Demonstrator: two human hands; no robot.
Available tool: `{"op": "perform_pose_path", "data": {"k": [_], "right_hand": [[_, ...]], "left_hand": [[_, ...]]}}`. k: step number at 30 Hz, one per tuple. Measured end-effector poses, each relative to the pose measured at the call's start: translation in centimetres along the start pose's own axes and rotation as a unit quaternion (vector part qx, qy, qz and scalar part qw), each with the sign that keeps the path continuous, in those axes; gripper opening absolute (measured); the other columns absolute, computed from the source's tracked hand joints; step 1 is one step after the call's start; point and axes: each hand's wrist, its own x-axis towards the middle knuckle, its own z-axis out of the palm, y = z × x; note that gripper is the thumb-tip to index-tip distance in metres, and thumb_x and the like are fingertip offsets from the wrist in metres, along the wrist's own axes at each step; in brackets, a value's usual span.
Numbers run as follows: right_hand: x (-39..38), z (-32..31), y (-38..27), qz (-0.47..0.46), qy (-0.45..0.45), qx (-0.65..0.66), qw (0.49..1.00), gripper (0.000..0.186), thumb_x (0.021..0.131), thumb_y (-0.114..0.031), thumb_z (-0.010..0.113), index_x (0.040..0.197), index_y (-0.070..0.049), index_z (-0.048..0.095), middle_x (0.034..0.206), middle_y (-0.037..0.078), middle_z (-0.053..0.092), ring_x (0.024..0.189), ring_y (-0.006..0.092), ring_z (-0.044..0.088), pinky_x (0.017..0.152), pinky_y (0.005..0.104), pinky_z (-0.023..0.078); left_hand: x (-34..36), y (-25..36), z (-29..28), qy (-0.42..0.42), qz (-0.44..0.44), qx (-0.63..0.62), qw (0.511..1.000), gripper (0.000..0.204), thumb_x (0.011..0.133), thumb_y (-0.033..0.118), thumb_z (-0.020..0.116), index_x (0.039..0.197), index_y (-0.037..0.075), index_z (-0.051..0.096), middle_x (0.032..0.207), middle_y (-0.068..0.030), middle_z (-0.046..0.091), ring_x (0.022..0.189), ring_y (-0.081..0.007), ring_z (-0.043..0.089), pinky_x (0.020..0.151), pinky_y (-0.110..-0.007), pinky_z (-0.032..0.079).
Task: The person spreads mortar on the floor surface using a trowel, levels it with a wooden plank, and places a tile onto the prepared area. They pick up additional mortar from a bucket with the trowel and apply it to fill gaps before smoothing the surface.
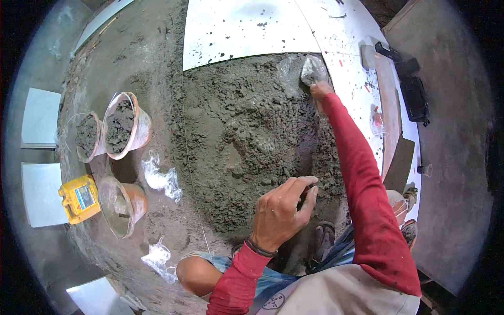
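My right hand (320, 92) is closed on a trowel (313, 71), its mortar-smeared blade lying on the grey wet mortar bed (241, 136) beside the white tiles (247, 26). The mortar is lumpy, with smoother patches by the blade and in the middle. My left hand (283, 210) hangs over the lower part of the bed, fingers loosely curled and a little apart, with nothing visible in it.
Two mortar buckets (144, 128), an empty-looking bucket (137, 207), a yellow jug (79, 199) and plastic bags (164, 178) sit left. A taut string crosses the floor. Black cases (415, 100) and boards (399, 163) lie right. Loose white tiles (39, 118) line the far left.
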Motion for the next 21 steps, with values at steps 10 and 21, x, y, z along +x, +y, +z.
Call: {"op": "perform_pose_path", "data": {"k": [10,21], "right_hand": [[-1.6,1.2,-7.3,0.059,0.150,0.490,0.856,0.039,0.096,-0.039,0.054,0.077,-0.006,0.060,0.058,0.002,0.051,0.048,0.0182,0.052,0.043,0.0363,0.043],[-4.4,1.3,-24.4,-0.134,0.182,0.164,0.960,0.029,0.091,-0.021,0.048,0.081,-0.004,0.069,0.077,0.025,0.068,0.074,0.0397,0.069,0.066,0.0501,0.056]], "left_hand": [[-1.4,-0.3,-2.4,0.006,-0.023,0.005,1.000,0.018,0.086,0.012,0.068,0.103,0.008,0.068,0.090,-0.0086,0.069,0.068,-0.0223,0.068,0.060,-0.033,0.054],[-0.6,-1.0,-2.0,0.046,-0.022,-0.045,0.998,0.016,0.087,0.010,0.067,0.102,0.007,0.067,0.092,-0.0101,0.069,0.076,-0.0253,0.069,0.065,-0.035,0.055]]}}
